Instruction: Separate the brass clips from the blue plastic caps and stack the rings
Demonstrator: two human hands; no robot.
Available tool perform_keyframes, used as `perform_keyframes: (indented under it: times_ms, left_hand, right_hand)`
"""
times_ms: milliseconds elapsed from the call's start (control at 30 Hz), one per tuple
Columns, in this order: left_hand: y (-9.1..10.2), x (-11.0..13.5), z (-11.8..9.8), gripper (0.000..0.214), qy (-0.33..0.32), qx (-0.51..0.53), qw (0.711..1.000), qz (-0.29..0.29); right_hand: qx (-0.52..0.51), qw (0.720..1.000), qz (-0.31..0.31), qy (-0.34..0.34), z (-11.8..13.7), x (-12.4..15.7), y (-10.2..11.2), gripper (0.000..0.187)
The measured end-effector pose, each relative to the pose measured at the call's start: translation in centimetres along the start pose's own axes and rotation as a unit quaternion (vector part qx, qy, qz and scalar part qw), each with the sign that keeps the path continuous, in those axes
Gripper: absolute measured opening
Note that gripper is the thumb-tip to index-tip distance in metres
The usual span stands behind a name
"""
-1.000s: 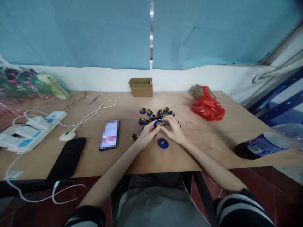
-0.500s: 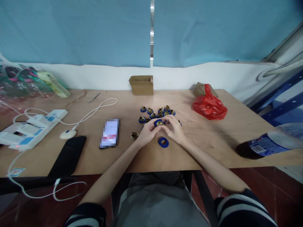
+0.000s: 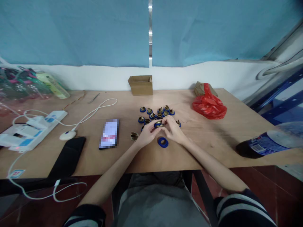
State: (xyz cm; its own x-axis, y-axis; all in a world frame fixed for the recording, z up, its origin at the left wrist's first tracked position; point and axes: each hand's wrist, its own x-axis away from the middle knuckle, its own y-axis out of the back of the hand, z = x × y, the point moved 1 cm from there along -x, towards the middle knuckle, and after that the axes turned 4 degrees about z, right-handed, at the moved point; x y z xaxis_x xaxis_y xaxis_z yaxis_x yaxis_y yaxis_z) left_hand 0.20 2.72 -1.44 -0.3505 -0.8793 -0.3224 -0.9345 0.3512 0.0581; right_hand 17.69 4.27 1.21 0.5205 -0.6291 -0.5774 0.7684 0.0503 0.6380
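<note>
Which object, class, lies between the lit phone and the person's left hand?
In the head view, one loose metal piece lies between the lit phone and the left hand.

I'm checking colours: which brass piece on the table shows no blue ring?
The brass piece nearest the lit phone; the others in clear view have blue rings.

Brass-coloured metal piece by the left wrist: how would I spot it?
On the brown wooden table, find the bare left hand. The brass-coloured metal piece lies to its left, showing no blue, unlike the blue-rimmed metal pieces beyond.
</note>
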Motion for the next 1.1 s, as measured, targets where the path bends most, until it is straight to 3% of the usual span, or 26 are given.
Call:
perform_keyframes:
  times_ms: [167, 367, 600, 767, 900, 1100]
  left_hand:
    - [0.1, 0.0, -0.6, 0.041, -0.008, 0.002, 1.0, -0.013]
    - [-0.1, 0.0, -0.7, 0.039, 0.018, 0.023, 0.999, -0.042]
    - [0.1, -0.1, -0.1, 0.039, 0.019, -0.016, 0.994, -0.105]
    - [0.1, 0.5, -0.4, 0.044, -0.02, -0.139, 0.979, -0.147]
    - [-0.2, 1.1, -0.9, 0.033, -0.041, -0.226, 0.966, -0.118]
    - [-0.3, 0.9, -1.3, 0.047, -0.021, -0.119, 0.992, -0.041]
  right_hand:
    - [-0.054, 0.998, -0.023, -0.012, 0.3, -0.1, 0.3, 0.019]
    - [-0.199, 0.972, 0.007, -0.123, -0.6, -0.3, 0.2, 0.019]
    - [-0.183, 0.973, -0.026, -0.137, -1.4, -0.4, -0.4, 0.02]
    - [-0.238, 0.956, 0.024, -0.171, -0.9, -0.1, -0.5, 0.029]
    - [-0.243, 0.951, 0.074, -0.177, -0.8, 0.2, -0.8, 0.037]
    - [-0.123, 0.984, 0.03, -0.126, -1.4, 0.2, 0.0, 0.038]
